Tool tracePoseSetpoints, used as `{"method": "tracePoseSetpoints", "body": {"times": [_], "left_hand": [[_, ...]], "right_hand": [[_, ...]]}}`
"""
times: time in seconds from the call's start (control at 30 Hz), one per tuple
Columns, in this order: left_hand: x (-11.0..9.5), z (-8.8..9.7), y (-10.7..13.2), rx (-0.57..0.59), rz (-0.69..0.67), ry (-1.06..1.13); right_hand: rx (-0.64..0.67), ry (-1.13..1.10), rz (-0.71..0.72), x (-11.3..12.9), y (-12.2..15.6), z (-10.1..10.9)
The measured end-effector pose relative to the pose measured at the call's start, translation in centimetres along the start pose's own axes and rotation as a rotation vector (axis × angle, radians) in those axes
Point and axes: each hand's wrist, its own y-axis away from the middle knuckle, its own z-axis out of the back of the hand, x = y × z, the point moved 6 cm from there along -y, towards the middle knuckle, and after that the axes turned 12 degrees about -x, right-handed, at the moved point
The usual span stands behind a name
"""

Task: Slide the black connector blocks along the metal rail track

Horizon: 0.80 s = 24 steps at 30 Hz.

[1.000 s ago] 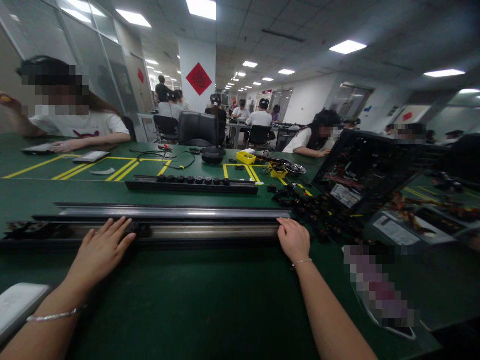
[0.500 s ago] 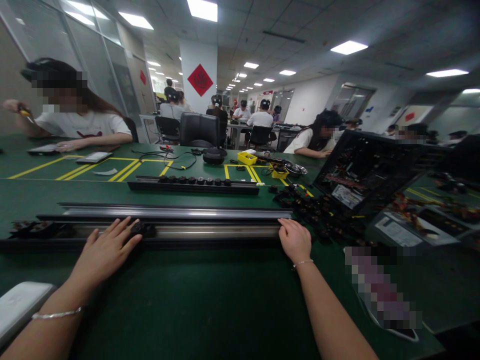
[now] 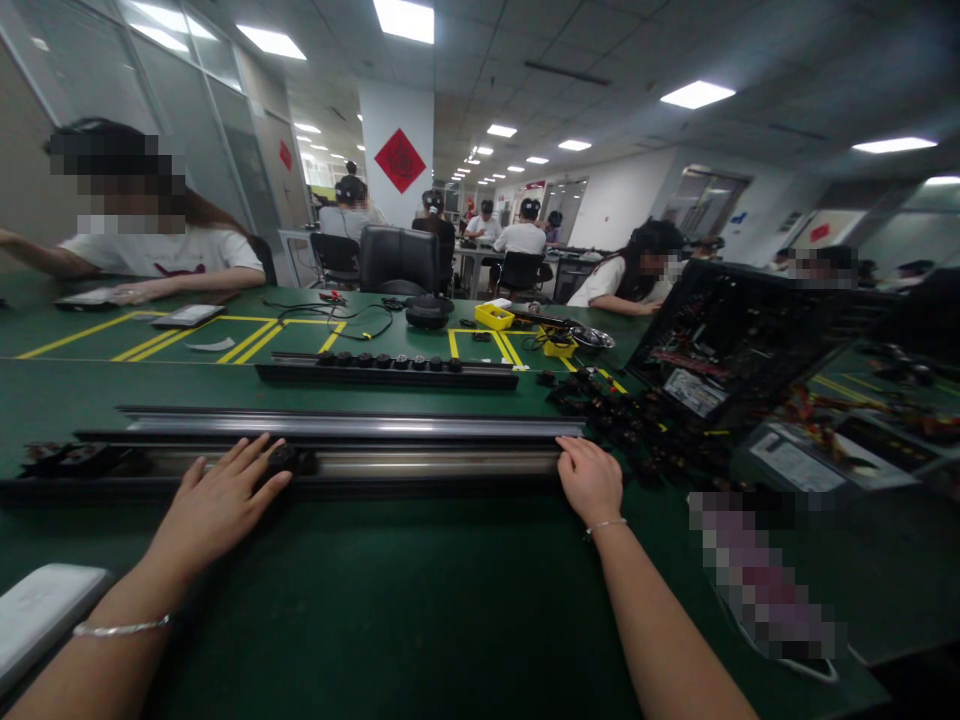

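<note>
A long black and silver metal rail (image 3: pixel 420 445) lies across the green table in front of me. My left hand (image 3: pixel 217 500) rests on its near edge with fingers stretched out, fingertips touching a small black part (image 3: pixel 289 458) seated in the rail's channel. My right hand (image 3: pixel 591 478) is closed over the rail's right end, fingers curled on it. A bracelet shows on each wrist.
A second black strip with round knobs (image 3: pixel 386 370) lies behind the rail. A heap of black parts (image 3: pixel 630 425) and an open computer case (image 3: pixel 720 340) stand at right. A white object (image 3: pixel 37 615) lies near left. Other people sit at tables behind.
My left hand has slid slightly right along the rail, pushing the small black part with it. My right hand has stayed at the rail's end.
</note>
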Motion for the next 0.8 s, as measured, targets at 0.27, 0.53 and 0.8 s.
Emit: {"method": "tracePoseSetpoints", "body": {"times": [0.27,0.53,0.8], "left_hand": [[-0.9,0.2,-0.1,-0.006,-0.024,0.008],[-1.2,0.0,-0.1,-0.004,-0.037,-0.002],[-1.9,0.0,-0.2,0.002,-0.051,0.007]], "right_hand": [[-0.005,-0.009,-0.007,0.0,0.1,0.1],[0.017,0.005,-0.015,0.0,0.0,0.0],[0.009,0.004,-0.006,0.0,0.0,0.0]]}}
